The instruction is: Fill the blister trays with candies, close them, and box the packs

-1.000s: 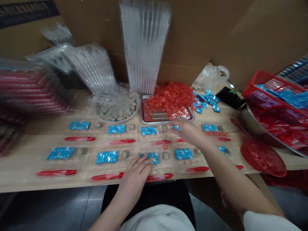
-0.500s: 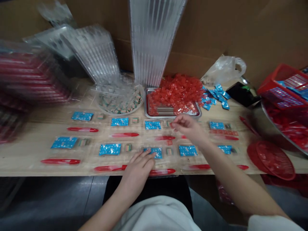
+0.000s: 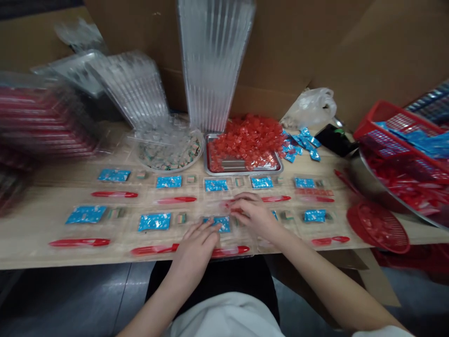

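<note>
Two rows of clear plastic trays lie on the wooden table, each with a blue packet, a small striped block and a red pen-like stick. My left hand lies flat with fingers stretched on the near middle tray, fingertips at its blue packet. My right hand hovers just right of it over the same tray, fingers curled together in a pinch; what they hold is blurred.
A metal tray heaped with red wrapped pieces and a clear dish of striped blocks stand behind the rows. Stacks of clear trays lean on cardboard. Red baskets and a metal bowl sit right; stacked filled trays left.
My right hand has come back from the metal tray of red pieces toward me, down to the near middle tray beside my left hand. The left hand has stayed put.
</note>
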The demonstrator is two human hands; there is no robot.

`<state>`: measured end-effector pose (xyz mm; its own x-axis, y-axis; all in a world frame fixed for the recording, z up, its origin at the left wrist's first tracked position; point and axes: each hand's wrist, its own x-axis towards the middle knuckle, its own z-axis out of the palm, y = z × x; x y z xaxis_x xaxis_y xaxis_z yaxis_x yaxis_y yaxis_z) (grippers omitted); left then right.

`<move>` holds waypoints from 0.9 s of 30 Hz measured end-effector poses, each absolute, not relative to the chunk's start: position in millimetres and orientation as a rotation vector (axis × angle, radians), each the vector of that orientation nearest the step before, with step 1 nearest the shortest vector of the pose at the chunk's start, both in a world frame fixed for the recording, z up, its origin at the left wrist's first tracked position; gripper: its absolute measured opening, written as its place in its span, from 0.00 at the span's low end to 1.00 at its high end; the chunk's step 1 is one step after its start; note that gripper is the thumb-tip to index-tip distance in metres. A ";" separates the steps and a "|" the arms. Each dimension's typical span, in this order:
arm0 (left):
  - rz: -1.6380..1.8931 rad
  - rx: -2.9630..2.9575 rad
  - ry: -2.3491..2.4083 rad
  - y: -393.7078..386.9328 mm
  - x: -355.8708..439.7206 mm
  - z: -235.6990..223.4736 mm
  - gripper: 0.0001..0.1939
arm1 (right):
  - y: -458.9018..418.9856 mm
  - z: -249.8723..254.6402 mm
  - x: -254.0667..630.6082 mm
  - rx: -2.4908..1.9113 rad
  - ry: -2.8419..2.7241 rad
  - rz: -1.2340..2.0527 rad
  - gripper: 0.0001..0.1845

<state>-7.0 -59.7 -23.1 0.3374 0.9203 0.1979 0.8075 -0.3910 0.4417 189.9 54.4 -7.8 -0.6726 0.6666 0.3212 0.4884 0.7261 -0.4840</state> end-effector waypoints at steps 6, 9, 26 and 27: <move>0.622 2.367 1.534 -59.7 -7.7 -26.2 0.10 | 68.2 7.5 187.7 -0.690 -2.708 0.301 0.06; 0.623 2.359 1.538 -58.9 -6.8 -23.1 0.10 | 118.1 12.3 194.6 -1.069 -2.447 0.347 0.06; 1.161 1.139 1.276 -26.3 21.4 21.9 0.13 | 49.7 37.3 191.3 -1.011 -1.902 1.072 0.13; 1.202 0.992 1.190 -20.3 26.8 24.8 0.14 | 40.6 38.6 188.8 -0.969 -1.976 0.949 0.15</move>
<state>26.8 -20.3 24.8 -0.0270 0.9907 -0.1330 -0.1431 0.1278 0.9814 188.8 40.6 38.6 -0.4516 0.8467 0.2815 0.3097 0.4446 -0.8405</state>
